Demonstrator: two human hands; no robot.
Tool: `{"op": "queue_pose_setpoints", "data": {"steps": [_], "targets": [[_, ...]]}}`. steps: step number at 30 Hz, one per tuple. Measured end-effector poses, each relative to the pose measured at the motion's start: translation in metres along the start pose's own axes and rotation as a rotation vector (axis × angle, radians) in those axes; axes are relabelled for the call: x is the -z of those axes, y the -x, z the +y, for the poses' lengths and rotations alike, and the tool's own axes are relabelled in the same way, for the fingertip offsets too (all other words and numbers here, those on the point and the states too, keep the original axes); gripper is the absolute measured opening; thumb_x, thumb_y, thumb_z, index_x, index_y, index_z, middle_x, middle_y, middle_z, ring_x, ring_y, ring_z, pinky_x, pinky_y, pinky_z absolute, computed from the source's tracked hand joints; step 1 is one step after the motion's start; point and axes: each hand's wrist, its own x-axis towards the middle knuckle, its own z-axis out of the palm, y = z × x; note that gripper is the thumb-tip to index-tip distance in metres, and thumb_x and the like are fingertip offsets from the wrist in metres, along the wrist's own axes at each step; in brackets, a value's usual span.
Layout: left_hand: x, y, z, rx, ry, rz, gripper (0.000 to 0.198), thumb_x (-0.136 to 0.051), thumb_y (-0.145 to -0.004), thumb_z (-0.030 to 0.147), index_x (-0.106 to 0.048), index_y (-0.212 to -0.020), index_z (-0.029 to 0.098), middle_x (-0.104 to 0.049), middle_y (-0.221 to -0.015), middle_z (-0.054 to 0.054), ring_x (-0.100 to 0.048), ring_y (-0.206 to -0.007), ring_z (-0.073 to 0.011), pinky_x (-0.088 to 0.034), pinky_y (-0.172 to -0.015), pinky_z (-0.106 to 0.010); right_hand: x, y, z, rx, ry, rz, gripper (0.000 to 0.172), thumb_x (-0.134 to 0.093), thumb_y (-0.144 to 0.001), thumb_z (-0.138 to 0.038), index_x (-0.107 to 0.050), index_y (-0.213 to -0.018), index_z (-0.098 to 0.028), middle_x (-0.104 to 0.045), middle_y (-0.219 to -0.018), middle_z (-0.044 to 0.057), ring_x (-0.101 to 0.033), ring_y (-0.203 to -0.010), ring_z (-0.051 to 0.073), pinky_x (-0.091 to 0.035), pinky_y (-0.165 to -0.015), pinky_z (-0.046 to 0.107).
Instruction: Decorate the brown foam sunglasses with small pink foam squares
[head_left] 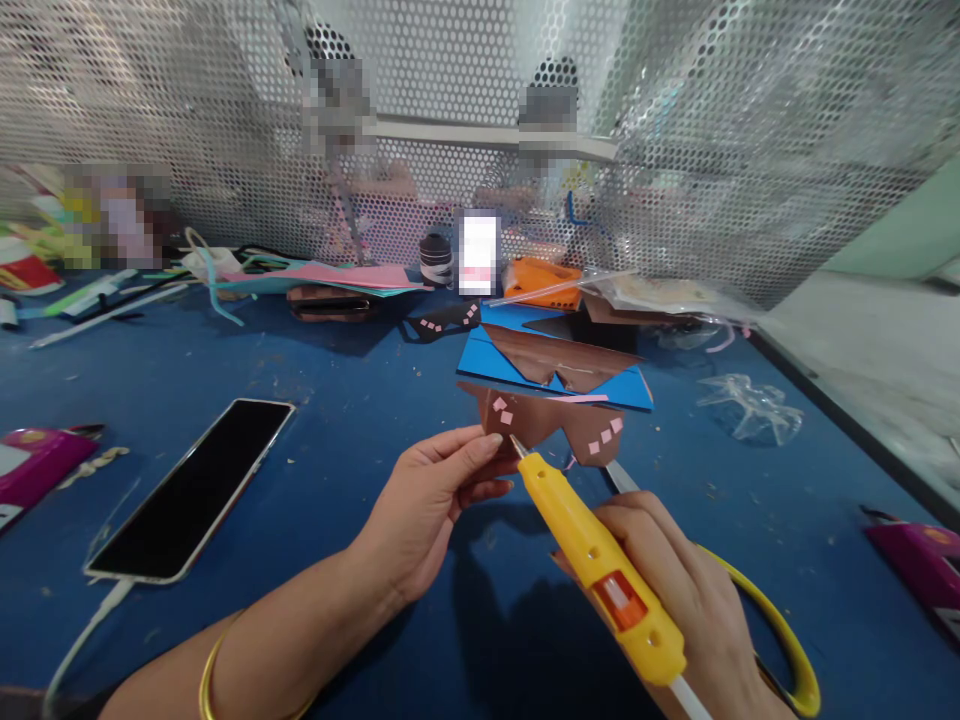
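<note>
My left hand [435, 490] pinches the lower left edge of a brown eyeglass-shaped cutout [540, 425] with small pink squares on both lenses. In my right hand [667, 560] is a yellow hot glue gun [577, 540] with an orange switch. Its narrow tip is close to the cutout near my left thumb; contact is unclear. A pair of scissors [784, 625] with a yellow handle shows under my right hand, its blade pointing forward; whether I grip it is hidden. Just behind the cutout lie blue sheets [480, 355] and another brown piece [562, 355].
A phone [195, 490] on a cable lies left; a lit phone screen [478, 250] stands at the back. Black glasses [442, 320], a thread spool [435, 260], an orange object [544, 283] and crumpled clear plastic [750, 408] lie around. A perforated metal screen [465, 80] bounds the back.
</note>
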Motion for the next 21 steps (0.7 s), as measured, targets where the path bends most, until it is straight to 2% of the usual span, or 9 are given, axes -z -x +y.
{"op": "queue_pose_setpoints", "data": {"steps": [10, 21], "targets": [[-0.0003, 0.0, 0.0004, 0.002, 0.002, 0.0, 0.022, -0.08, -0.073, 0.029, -0.078, -0.089, 0.014, -0.077, -0.094, -0.01, -0.069, -0.082, -0.0167, -0.053, -0.069, -0.023, -0.0024, -0.0002, 0.0013, 0.012, 0.005, 0.035, 0.004, -0.055, -0.091, -0.023, -0.057, -0.09, -0.02, -0.056, -0.073, 0.001, -0.05, -0.049, 0.011, -0.038, -0.041, 0.025], [-0.0006, -0.0005, 0.0004, 0.007, 0.008, 0.004, 0.02, -0.08, -0.073, 0.029, -0.078, -0.087, 0.014, -0.077, -0.092, -0.01, -0.069, -0.08, -0.0164, -0.053, -0.07, -0.024, -0.0036, 0.0008, 0.0018, 0.008, -0.007, 0.036, 0.004, -0.053, -0.091, -0.021, -0.056, -0.089, -0.021, -0.056, -0.072, 0.001, -0.05, -0.05, 0.012, -0.038, -0.042, 0.024]]}}
